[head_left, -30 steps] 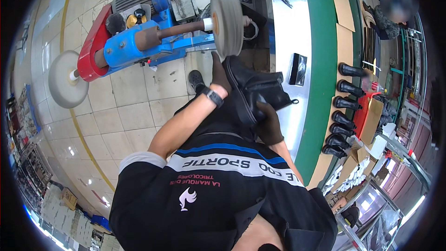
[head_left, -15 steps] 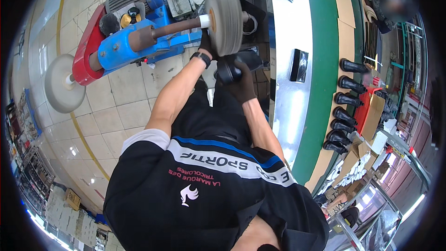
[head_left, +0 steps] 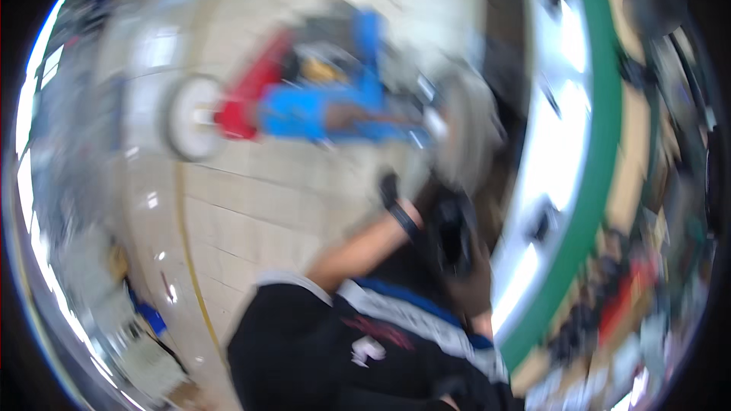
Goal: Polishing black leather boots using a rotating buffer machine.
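Motion blurs the whole head view. A black boot [head_left: 453, 237] is in front of my body, just below the large grey buffing wheel [head_left: 466, 125]. My right hand [head_left: 474, 272], in a dark glove, is closed around the boot's near right side. My left hand [head_left: 431, 195], also dark-gloved, is at the boot's far end, close under the wheel. Its fingers are smeared and partly hidden, so their grip does not show. A black band [head_left: 404, 219] circles my left wrist. Whether the boot touches the wheel cannot be made out.
The wheel's shaft runs left into a blue machine body [head_left: 295, 112] with a red guard [head_left: 255, 80]. A second, white wheel [head_left: 195, 118] is on its far left end. To the right stands a shiny bench [head_left: 552, 144] with a green strip [head_left: 605, 129]; blurred dark footwear [head_left: 582, 323] lies beyond.
The whole view has swung, so machine and bench appear farther right and lower, and everything is smeared. Boot and hands are now nearer my body, below the wheel. My right hand keeps the boot.
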The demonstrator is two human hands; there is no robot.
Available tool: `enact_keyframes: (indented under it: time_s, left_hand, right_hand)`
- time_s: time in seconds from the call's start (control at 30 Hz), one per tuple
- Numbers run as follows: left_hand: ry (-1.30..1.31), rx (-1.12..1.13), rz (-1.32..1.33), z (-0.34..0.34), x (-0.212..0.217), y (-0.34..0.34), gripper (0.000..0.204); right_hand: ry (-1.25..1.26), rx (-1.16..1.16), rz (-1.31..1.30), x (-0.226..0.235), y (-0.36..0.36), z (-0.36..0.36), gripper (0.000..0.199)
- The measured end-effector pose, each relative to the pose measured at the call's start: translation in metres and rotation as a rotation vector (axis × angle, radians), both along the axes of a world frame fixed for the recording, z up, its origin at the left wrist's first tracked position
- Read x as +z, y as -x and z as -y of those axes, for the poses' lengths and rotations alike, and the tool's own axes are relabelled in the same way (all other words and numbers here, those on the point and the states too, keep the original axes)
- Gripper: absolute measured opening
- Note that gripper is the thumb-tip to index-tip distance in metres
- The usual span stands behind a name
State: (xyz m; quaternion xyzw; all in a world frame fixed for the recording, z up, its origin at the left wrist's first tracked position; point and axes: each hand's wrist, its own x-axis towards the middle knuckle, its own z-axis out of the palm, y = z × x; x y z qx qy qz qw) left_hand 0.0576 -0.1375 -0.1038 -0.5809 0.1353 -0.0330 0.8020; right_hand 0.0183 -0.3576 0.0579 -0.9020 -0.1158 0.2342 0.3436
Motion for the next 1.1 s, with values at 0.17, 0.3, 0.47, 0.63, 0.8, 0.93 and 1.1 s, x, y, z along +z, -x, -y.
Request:
enact_keyframes:
  time_s: [0.17,0.3,0.47,0.63,0.8,0.93,1.1]
  left_hand:
    - [0.069,0.277,0.194,0.014,-0.011,0.044,0.054]
    - [0.371,0.302,0.261,0.013,-0.015,0.049,0.051]
    - [0.818,0.221,0.304,0.030,-0.029,0.064,0.048]
    - [1.263,0.127,0.309,0.034,-0.036,0.039,0.045]
    - [1.863,-0.013,0.219,0.034,-0.051,0.019,0.043]
    - [2.608,-0.014,-0.187,0.019,-0.080,0.013,0.041]
    - [2.476,0.219,-0.352,0.031,-0.123,0.006,0.030]
  right_hand:
    - [0.293,0.169,0.038,-0.034,-0.039,-0.017,0.072]
    - [0.395,0.426,0.043,-0.075,-0.054,-0.022,0.067]
    - [0.357,0.321,0.138,-0.013,-0.034,-0.021,0.074]
    - [0.360,0.273,0.175,-0.042,-0.043,-0.029,0.069]
    - [0.203,0.269,0.085,-0.082,-0.058,-0.011,0.066]
    - [-0.080,0.077,0.010,-0.046,-0.030,-0.003,0.069]
    - [-0.038,-0.075,-0.017,-0.114,-0.039,-0.014,0.064]
